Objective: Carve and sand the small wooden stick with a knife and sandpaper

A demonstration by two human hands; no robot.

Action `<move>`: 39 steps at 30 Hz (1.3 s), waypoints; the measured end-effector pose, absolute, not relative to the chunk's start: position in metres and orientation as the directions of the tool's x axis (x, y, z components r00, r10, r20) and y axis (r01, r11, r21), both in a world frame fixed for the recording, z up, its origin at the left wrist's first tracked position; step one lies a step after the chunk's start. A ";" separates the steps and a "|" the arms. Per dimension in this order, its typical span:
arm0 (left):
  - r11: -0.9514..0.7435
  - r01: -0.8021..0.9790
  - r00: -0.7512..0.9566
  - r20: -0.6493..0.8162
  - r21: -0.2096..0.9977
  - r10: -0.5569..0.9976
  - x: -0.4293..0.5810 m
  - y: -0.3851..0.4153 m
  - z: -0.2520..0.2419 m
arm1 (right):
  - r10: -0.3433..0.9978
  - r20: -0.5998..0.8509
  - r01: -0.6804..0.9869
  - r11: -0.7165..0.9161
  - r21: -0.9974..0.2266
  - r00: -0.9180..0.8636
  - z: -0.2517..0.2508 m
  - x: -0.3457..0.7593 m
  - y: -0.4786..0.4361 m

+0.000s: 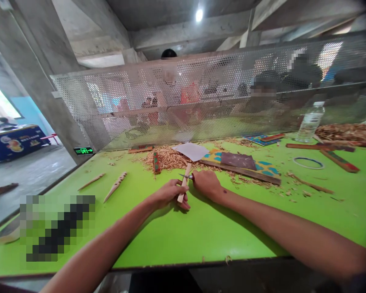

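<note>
My left hand (173, 193) grips a pale strip of wood (181, 196) near its lower end, with the strip tilted up and away from me. My right hand (208, 185) is wrapped round the handle of a carving knife (186, 176), whose thin blade points left and lies across the upper part of the strip. Just beyond both hands is a heap of wood shavings (171, 160), partly covered by a white sheet of paper (191, 151). To the left lie a carved wooden piece with notches (115, 187) and a thin wooden stick (91, 182).
A perforated metal screen (134, 110) runs along the back of the green table (158, 244), with people behind it. Further right are a painted board (244, 165) with sandpaper on it, a tape roll (308, 162), a water bottle (311, 122) and painted wood strips (338, 159).
</note>
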State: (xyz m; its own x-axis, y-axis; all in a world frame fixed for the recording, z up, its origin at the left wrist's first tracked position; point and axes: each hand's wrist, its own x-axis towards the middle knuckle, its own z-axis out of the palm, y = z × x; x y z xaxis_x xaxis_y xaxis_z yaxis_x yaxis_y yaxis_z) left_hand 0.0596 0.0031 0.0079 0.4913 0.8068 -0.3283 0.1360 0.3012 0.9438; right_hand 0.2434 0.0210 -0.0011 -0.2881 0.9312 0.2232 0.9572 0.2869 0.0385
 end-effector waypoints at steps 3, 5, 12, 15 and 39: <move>0.330 0.183 0.500 -0.377 0.926 0.780 0.057 0.004 0.011 | 0.934 0.213 0.958 0.286 0.028 -0.285 -0.004 0.242 0.021; 0.336 0.209 0.500 -0.395 0.918 0.771 0.057 0.003 0.012 | 0.939 0.208 0.961 0.275 0.023 -0.274 -0.003 0.243 0.021; 0.345 0.165 0.564 -0.375 0.924 0.736 0.055 0.006 0.009 | 0.948 0.187 0.965 0.260 0.008 -0.257 0.004 0.245 0.018; 0.345 0.145 0.569 -0.363 0.927 0.738 0.054 0.005 0.010 | 0.945 0.191 0.964 0.267 0.017 -0.265 0.005 0.245 0.017; 0.188 -0.072 0.463 -0.134 0.979 0.876 0.060 0.006 0.011 | 0.933 0.180 0.948 0.317 -0.001 -0.312 0.011 0.236 0.002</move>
